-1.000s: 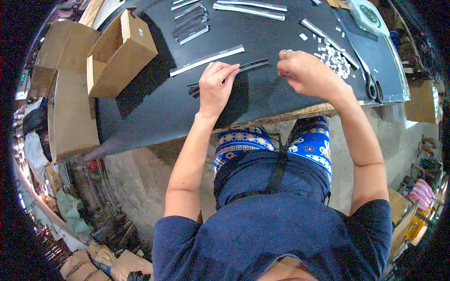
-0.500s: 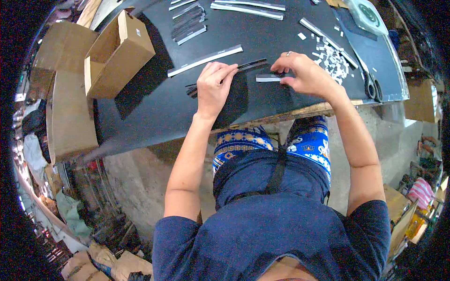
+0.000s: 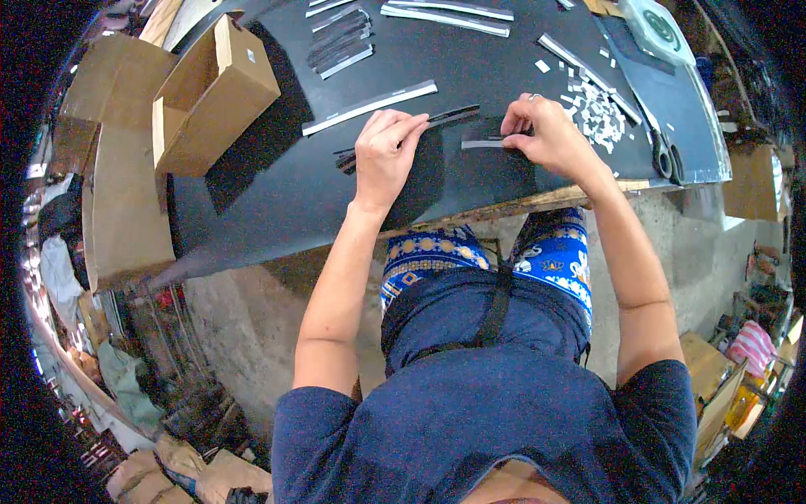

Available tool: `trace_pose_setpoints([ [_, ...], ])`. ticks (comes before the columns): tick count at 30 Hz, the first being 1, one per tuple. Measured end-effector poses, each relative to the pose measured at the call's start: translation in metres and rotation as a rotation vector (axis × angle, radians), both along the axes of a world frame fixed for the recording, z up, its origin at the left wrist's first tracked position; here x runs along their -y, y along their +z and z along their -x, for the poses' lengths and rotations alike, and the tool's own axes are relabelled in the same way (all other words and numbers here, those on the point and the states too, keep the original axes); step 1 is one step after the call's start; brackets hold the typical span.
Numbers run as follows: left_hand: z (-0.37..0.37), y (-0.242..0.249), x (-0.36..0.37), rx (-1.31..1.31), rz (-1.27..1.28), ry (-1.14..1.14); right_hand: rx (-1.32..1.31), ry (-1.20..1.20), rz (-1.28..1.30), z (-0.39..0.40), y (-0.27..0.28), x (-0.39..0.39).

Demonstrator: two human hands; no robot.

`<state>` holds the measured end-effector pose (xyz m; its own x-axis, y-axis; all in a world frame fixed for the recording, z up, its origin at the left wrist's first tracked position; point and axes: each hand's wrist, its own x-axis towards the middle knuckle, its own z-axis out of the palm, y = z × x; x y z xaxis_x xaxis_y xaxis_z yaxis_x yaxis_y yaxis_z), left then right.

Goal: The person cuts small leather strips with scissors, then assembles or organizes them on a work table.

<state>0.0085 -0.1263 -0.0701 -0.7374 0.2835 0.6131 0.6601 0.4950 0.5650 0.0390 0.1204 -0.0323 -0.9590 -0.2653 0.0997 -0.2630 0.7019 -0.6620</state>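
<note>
My left hand (image 3: pixel 384 158) is closed in a pinch on a thin dark strip (image 3: pixel 455 115), whose far end points up and right. More dark strips (image 3: pixel 345 160) stick out on the other side of that hand; whether they are the same piece is hidden. To the right, my right hand (image 3: pixel 552 139) pinches the right end of a short white-edged strip (image 3: pixel 482 144), low over the black tabletop (image 3: pixel 277 210). A longer white-edged strip (image 3: pixel 369 108) lies just beyond my left hand.
Small white cut pieces (image 3: pixel 600 118) are heaped right of my right hand, near black-handled scissors (image 3: pixel 666 160). Bundled dark strips (image 3: pixel 340 44) and long white strips (image 3: pixel 449 17) lie farther back. An open cardboard box (image 3: pixel 227 97) stands at left, a clear plastic container (image 3: pixel 659 29) at back right.
My right hand's fingers have closed on the end of the short strip, and its white edge now looks thinner. My left hand keeps its pinch, almost unmoved.
</note>
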Motion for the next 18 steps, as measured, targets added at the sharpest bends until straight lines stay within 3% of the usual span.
trace_pose_setpoints([
  [4, 0.0, 0.001, 0.0, -0.02, 0.01, 0.002, 0.036, 0.008, 0.109, 0.001, 0.001, 0.008],
  [9, 0.0, 0.001, 0.001, -0.016, 0.021, 0.002, -0.342, 0.061, 0.129, 0.009, -0.005, 0.028],
  [18, -0.001, 0.002, 0.001, 0.015, 0.006, -0.002, -0.409, 0.106, 0.045, 0.029, -0.016, 0.04],
])
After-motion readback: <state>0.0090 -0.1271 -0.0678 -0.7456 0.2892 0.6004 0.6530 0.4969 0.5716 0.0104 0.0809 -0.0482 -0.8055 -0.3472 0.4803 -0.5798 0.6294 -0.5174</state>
